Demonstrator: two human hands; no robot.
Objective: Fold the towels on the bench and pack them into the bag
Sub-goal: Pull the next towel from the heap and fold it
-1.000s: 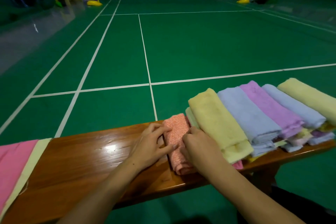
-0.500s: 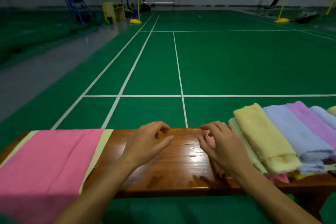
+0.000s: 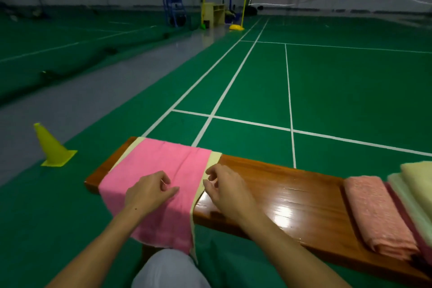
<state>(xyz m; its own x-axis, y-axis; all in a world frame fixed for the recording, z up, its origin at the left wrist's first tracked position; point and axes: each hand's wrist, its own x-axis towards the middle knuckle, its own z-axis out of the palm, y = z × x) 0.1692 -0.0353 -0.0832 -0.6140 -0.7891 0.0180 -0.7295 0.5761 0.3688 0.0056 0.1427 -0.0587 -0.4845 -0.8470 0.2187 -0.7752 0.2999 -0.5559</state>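
Note:
A pink towel (image 3: 161,166) lies spread flat across the left end of the wooden bench (image 3: 287,192), on top of a pale yellow towel (image 3: 214,158) whose edges show on both sides. Both hang over the near edge. My left hand (image 3: 149,192) hovers over the pink towel, fingers loosely curled and holding nothing. My right hand (image 3: 228,188) hovers at the pale yellow edge, fingers loosely curled, also holding nothing. A folded salmon towel (image 3: 378,213) lies at the bench's right, next to folded dark red and pale yellow towels (image 3: 416,184). No bag is in view.
A yellow cone (image 3: 52,147) stands on the floor left of the bench. My knee (image 3: 170,269) is below the hanging towels. Green court floor with white lines stretches beyond. A net, posts and a blue stand are far back.
My view has swung left. Both hands left the folded salmon towel and moved left along the bench to the spread pink towel.

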